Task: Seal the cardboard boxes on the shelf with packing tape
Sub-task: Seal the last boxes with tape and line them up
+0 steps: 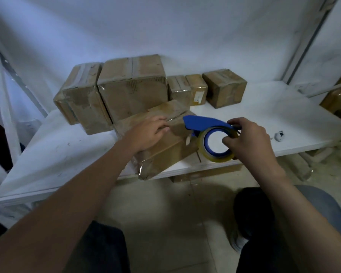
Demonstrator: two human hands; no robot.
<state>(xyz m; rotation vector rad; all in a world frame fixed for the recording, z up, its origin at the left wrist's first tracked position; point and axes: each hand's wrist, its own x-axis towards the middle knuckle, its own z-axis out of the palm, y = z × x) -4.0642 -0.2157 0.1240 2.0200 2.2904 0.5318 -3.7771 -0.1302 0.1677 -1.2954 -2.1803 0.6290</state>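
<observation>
White shelf (264, 119) boards are spreading out before us, with a row of cardboard boxes (132, 89) standing at 12 o'clock against the wall. Our working box (165, 154) is sitting at the centre, one corner overhanging the shelf edge at 6 o'clock. We are holding the blue tape dispenser (203, 123) at 3 o'clock of it, the right grip (250, 140) clenched around the roll. The left grip (148, 133) is lying released on the box top, pressing the flaps. We are judging it best to pin the flaps shut, then run the tape straight and taut along the seam.
</observation>
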